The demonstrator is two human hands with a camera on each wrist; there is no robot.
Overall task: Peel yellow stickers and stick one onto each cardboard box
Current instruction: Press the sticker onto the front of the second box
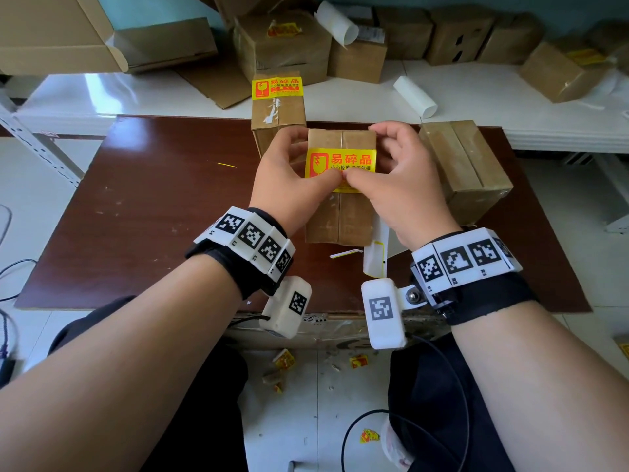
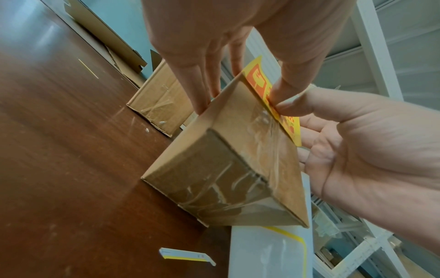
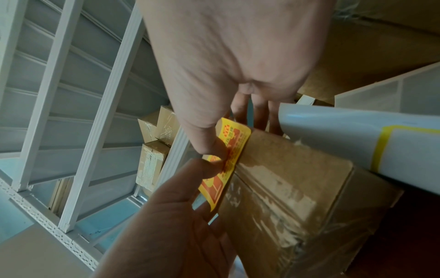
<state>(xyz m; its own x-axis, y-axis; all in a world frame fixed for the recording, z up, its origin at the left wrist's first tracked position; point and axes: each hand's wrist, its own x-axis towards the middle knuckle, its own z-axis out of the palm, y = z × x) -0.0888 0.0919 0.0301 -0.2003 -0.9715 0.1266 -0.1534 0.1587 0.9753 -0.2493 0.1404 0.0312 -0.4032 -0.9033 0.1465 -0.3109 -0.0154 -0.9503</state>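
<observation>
The left hand [image 1: 289,178] and the right hand [image 1: 398,185] are meeting thumb to thumb over the near edge of the yellow sticker [image 1: 340,165]. Both thumbs are pressing down on it, while the other fingers of each hand are curling round the sides of the cardboard box [image 1: 340,212] and steadying it. In the left wrist view, the sticker's ends are still standing off the cardboard, so it is only tacked at the middle.

To do this well, I would judge, the thumbs should be sweeping outward from the centre, toward 9 and 3 o'clock, pushing air out before the ends go down, with the fingers bracing the box so that it is not sliding on the worktop [image 1: 136,199].

The box is sitting at the centre of the worktop, its long axis running 12 to 6 o'clock, along its taped seam. The sticker is lying across that seam on the far half of the top, its long axis running 9 to 3, its print reading upright to the person.

At 11 o'clock, just beyond, a labelled box [image 1: 277,107] is standing; at 2 o'clock an unlabelled box [image 1: 466,172] is waiting. A backing sheet [image 1: 374,260] is lying at 5 o'clock, beside the box.
</observation>
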